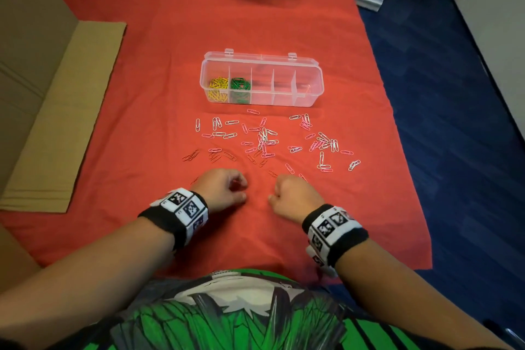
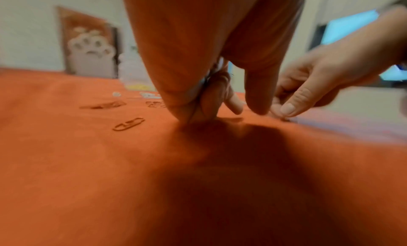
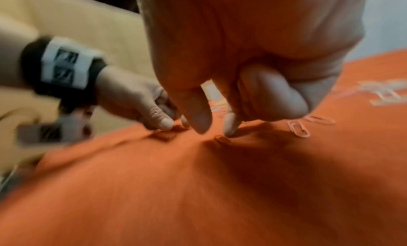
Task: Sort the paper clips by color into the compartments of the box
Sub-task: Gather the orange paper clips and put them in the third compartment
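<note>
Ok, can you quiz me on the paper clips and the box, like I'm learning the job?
1. How many compartments does the clear plastic box have?
2. True or false: the green paper clips lie in its leftmost compartment.
3. Which colours are the loose paper clips on the red cloth? A: yellow and green. B: pink, white and red. C: only blue.
Key: 1: five. 2: false; the yellow paper clips are there, and the green paper clips are next door. 3: B.
</note>
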`<state>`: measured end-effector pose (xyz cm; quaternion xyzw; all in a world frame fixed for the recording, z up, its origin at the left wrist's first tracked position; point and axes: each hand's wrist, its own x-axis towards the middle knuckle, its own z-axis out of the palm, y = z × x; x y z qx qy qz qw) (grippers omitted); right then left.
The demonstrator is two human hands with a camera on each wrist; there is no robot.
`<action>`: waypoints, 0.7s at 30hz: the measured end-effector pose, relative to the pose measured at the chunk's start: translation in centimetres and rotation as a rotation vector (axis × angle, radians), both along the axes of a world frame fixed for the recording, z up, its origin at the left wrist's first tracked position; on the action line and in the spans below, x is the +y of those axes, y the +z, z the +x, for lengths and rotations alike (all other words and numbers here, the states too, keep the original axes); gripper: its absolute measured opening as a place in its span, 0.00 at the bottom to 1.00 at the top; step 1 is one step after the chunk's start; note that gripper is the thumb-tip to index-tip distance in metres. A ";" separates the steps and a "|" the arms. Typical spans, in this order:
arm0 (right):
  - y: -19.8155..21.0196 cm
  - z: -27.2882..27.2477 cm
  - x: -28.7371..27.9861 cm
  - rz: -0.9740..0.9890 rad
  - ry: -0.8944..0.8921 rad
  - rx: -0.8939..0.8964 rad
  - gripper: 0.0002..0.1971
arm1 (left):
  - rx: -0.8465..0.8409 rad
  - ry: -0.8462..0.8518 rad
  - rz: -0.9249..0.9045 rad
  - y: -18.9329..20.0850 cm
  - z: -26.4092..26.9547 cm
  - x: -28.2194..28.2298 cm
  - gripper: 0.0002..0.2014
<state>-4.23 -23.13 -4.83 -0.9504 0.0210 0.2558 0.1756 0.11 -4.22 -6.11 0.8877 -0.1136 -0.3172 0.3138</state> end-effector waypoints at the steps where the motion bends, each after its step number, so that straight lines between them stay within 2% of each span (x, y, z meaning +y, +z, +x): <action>1: 0.0 -0.3 0.3 -0.058 0.073 -0.045 0.13 | -0.061 -0.098 0.074 -0.2 -0.2 0.2 0.08; 3: 0.1 -0.8 0.9 -0.105 0.142 -0.092 0.15 | -0.148 -0.187 0.146 0.0 -0.4 0.3 0.09; 5: -0.2 -0.8 1.0 -0.127 0.178 -0.103 0.14 | -0.199 -0.214 0.142 0.0 -0.5 0.4 0.05; 7: -0.4 0.0 0.8 -0.077 0.176 -0.067 0.13 | -0.184 -0.189 0.118 0.0 -0.4 0.3 0.03; 8: -0.2 0.6 0.7 0.000 0.129 -0.031 0.11 | -0.141 -0.134 0.080 0.0 -0.2 0.3 0.06; 10: 0.2 1.7 0.2 0.283 -0.075 0.098 0.07 | 0.057 0.125 -0.136 0.3 0.3 0.3 0.08; 12: 0.9 2.4 -0.3 0.693 -0.415 0.219 0.03 | 0.335 0.448 -0.453 1.3 0.7 0.4 0.03; 13: 1.3 2.6 -0.7 0.888 -0.566 0.278 0.03 | 0.483 0.548 -0.606 1.8 1.0 0.6 0.02; 14: 1.5 2.8 -1.0 1.045 -0.669 0.333 0.03 | 0.610 0.595 -0.731 2.5 1.2 0.9 0.05; 16: 1.8 2.9 -1.4 1.184 -0.768 0.395 0.09 | 0.753 0.607 -0.888 3.5 1.6 1.4 0.08; 18: 1.3 3.3 -1.2 1.117 -0.822 0.378 0.11 | 0.789 0.650 -0.920 3.7 1.8 1.7 0.10; 19: 1.0 3.6 -1.0 1.011 -0.800 0.333 0.10 | 0.779 0.683 -0.899 3.7 1.8 1.7 0.10; 21: 0.5 4.0 -0.7 0.639 -0.603 0.201 0.06 | 0.711 0.770 -0.805 3.4 1.9 1.5 0.08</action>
